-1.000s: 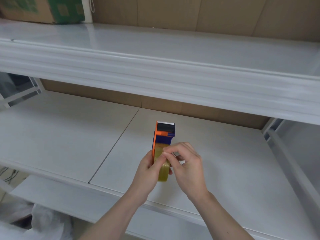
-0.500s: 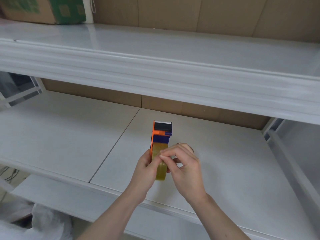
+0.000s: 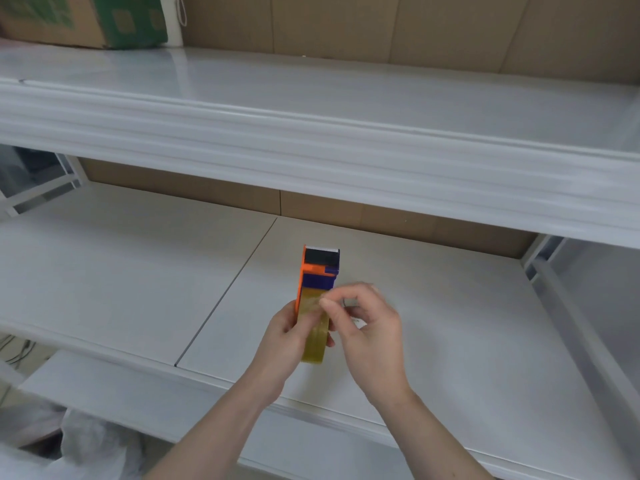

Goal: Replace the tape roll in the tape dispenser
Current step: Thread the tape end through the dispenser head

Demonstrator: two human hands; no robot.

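Observation:
An orange and blue tape dispenser (image 3: 318,270) with a black cutter head is held edge-on above the white lower shelf (image 3: 450,334). A yellowish clear tape roll (image 3: 314,344) sits in it. My left hand (image 3: 281,336) grips the dispenser and roll from the left side. My right hand (image 3: 367,327) is at the right of the roll, thumb and forefinger pinched at the tape's surface near the top of the roll. Whether a loose tape end is between those fingers is too small to tell.
A white upper shelf (image 3: 311,133) juts out above the hands. A cardboard box with green print (image 3: 86,19) stands on it at the far left. A white upright frame (image 3: 568,306) bounds the lower shelf on the right. White plastic bags (image 3: 79,448) lie below at the left.
The right hand has shifted a little to the right and its fingers have pinched at the top of the roll. The dispenser stays in the left hand, nearly unmoved.

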